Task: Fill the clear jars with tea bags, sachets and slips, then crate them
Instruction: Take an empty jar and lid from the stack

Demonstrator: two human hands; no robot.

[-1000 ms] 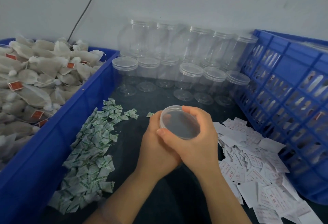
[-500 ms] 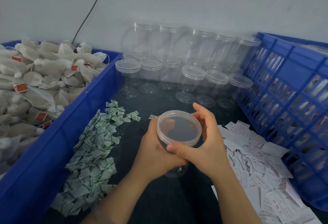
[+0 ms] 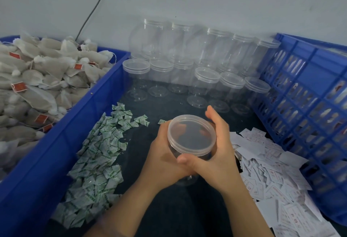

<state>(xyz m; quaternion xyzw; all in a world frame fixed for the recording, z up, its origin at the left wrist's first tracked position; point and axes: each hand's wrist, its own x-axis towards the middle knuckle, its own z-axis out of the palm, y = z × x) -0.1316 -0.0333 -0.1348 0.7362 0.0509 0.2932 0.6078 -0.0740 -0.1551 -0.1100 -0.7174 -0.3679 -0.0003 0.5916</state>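
Far to the left of the left hand, a blue plastic tub (image 3: 75, 124) is heaped with off-white tea bags with red tags (image 3: 37, 79); just left of that hand, small green-and-white sachets (image 3: 99, 154) are strewn over the dark tabletop (image 3: 139, 152); the left hand (image 3: 163, 158) is wrapped round the body of a clear plastic jar (image 3: 185, 180), as it was a second ago; whether the jar's base rests on the tabletop cannot be told; its round clear lid (image 3: 191, 135) is now seen nearly level, where a second ago it was tilted with the right fingers curled over its far edge; the right hand (image 3: 221, 154) is set against the lid's right side, thumb hooked on the near rim, the fingers now nearly straight and blurred, their tips clear of the far rim; beyond both hands, empty lidded clear jars (image 3: 187, 67) are stacked by the wall; right of the right hand, white printed paper slips (image 3: 272, 180) are heaped; farther right, a blue slotted plastic crate (image 3: 309, 105) is seen.
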